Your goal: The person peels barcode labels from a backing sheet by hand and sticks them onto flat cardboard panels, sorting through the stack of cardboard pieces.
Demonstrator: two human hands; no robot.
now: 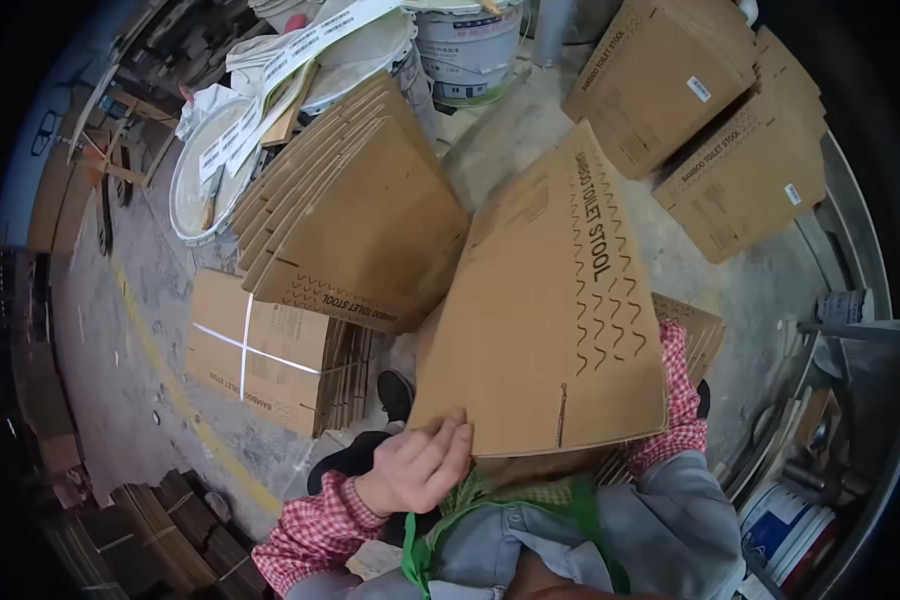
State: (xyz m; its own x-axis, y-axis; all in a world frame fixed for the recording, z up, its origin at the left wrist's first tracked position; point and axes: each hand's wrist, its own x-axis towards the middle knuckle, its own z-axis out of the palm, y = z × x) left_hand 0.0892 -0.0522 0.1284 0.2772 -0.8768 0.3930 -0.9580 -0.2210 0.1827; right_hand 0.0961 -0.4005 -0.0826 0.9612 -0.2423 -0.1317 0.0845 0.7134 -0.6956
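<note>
Carton: the flat brown carton (545,310) is in front of my body, tilted, its near edge towards my apron (585,505) and its far end pointing away over the floor (490,125); BAMBOO TOILET STOOL and rows of wavy marks run along its right side.
Left hand: my left hand (425,465) is at the near left corner, fingers bent and closed on the edge.
Right hand: hidden behind the carton; only my checked sleeve (680,400) shows at the right edge, so I cannot tell how those fingers stand.
Leaning stack: just left of the carton, a fanned stack (360,215) of flat cartons slants, its print facing me upside down.
Strapped bundle: nearer me than that stack, a bundle (260,350) lies with white straps (245,345) crossing on top.
Far right: two piles, the farther pile (660,85) and the nearer pile (750,175), stand side by side, each with a white label.
Lid: beyond the stack on the left, barcode strips (315,45) and a brush (212,195) lie on a round lid (192,205).
Pail: a white pail (467,55) stands beyond the stack.
Floor line: a yellow line (192,415) runs left of the bundle.
</note>
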